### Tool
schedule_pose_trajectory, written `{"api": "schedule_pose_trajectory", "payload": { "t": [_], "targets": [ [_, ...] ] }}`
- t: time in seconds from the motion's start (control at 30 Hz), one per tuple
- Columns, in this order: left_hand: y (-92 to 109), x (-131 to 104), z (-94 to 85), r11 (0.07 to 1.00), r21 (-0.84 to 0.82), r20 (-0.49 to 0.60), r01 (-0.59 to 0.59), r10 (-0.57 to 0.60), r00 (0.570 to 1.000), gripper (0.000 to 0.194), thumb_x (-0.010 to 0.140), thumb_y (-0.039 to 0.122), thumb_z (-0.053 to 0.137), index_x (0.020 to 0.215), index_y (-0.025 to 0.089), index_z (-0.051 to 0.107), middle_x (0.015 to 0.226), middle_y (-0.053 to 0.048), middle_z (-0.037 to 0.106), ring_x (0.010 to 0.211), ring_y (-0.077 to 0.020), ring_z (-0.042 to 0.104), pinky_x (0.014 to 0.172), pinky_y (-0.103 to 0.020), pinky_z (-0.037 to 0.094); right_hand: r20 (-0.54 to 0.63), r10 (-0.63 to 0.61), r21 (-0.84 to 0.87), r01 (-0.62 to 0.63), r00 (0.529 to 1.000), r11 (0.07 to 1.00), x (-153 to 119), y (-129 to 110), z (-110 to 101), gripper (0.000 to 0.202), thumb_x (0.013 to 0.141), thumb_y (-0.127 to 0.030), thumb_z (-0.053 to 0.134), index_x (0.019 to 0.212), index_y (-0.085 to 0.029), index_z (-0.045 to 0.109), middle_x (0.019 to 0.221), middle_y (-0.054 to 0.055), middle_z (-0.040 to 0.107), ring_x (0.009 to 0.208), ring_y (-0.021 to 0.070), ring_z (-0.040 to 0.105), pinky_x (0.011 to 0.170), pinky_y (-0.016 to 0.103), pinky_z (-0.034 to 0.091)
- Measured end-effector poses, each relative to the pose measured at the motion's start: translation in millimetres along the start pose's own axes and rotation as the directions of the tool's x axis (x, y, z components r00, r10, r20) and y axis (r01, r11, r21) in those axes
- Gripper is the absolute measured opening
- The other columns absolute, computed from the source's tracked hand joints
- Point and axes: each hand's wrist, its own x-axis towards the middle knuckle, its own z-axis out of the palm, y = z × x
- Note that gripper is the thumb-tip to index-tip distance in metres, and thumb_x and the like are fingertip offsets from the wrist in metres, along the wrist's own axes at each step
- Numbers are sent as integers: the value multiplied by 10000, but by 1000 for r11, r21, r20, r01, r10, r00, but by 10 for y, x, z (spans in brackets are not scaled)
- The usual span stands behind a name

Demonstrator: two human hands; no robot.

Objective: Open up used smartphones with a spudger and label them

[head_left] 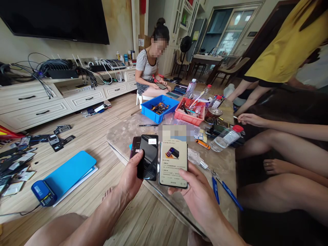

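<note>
My left hand (130,174) is closed around a black smartphone (149,159), its screen dark and a small white label near the top. Behind that phone, partly covered, shows a dark reddish phone (135,148); whether my left hand also holds it I cannot tell. In my right hand (196,186) is a second smartphone (173,164) with a lit screen of text and a product picture, my thumb lying on its lower right. Both phones are held side by side over the near edge of the low table (123,136).
On the table are a blue bin (151,115) of small parts, a red bin (188,118) of tools, blue-handled pliers (216,188), an orange cutter (203,144) and a red-capped bottle (227,138). A blue pad (70,174) and loose phone parts (19,164) lie on the floor. Other people are nearby.
</note>
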Motion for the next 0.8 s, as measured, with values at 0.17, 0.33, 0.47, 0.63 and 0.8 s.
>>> {"api": "schedule_pose_trajectory", "payload": {
  "t": [0.17,0.33,0.47,0.63,0.8],
  "targets": [
    [-7,11,-4,1000,-19,-19,2,-3,1000,338,915,395,673,1134,140,704,1030,-108,772,846,-241,716,766,-350,562,-18,11,4,-11,1000,1000,-10,-16,24,305,855,-348,760,1144,-252,765,1074,72,785,835,249,718,536,308,616],
    [-19,23,-16,999,-32,-20,-17,17,1000,302,937,380,653,1115,141,708,1040,-98,766,851,-219,703,767,-325,558,-81,23,6,-22,996,1000,-41,-59,99,328,834,-358,773,1135,-229,770,1061,82,788,827,241,718,529,292,601],
    [-22,27,-26,999,-38,-14,-2,1,1000,319,928,387,666,1126,141,706,1050,-102,765,860,-224,705,780,-331,558,-94,21,1,-22,995,1000,-49,-75,122,340,815,-365,788,1124,-226,769,1050,80,788,826,246,720,522,294,596],
    [-17,17,-18,1000,-24,-14,-3,3,1000,346,915,396,676,1150,143,695,1041,-104,769,848,-242,716,760,-348,559,-95,26,4,-25,995,1000,-50,-76,121,360,808,-370,794,1135,-222,766,1064,88,788,826,249,719,517,291,592],
    [-13,0,-8,1000,-11,-11,-20,20,1000,363,888,406,699,1135,140,690,915,-88,771,754,-233,708,697,-340,547,-78,26,5,-26,997,1000,-51,-73,118,347,821,-353,779,1142,-223,760,1063,89,790,840,262,719,526,294,587]
  ]
}}
